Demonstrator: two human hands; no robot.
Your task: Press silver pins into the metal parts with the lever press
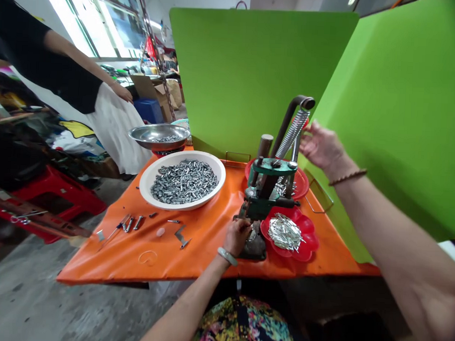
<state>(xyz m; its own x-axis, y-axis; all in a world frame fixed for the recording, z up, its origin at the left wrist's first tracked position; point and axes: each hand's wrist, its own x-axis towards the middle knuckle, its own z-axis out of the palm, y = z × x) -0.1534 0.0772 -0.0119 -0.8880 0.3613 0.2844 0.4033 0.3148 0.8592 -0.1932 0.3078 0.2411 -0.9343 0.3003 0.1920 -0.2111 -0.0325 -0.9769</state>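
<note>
A green hand press point(269, 192) with a lever arm and a coil spring point(294, 133) stands near the table's right side. My left hand point(236, 236) is at its base, fingertips pinched together by the lower tooling; whatever small part they hold is too hidden to name. Raised at the right, my right hand point(323, 148) has its fingers curled at the press lever point(296, 149), by its red end. A red scalloped dish point(311, 244) of slim silvery metal pins point(285, 232) sits right of the press base. Behind the press is a red plate point(304, 186) with more metal parts.
A white bowl point(145, 189) of short grey metal parts point(185, 182) and a steel bowl point(136, 134) stand left on the orange tabletop point(205, 235). Loose bolts point(138, 222) and a bent metal strip point(180, 235) lie nearby. Green panels point(250, 81) close off the back and right. Another person point(65, 78) stands left.
</note>
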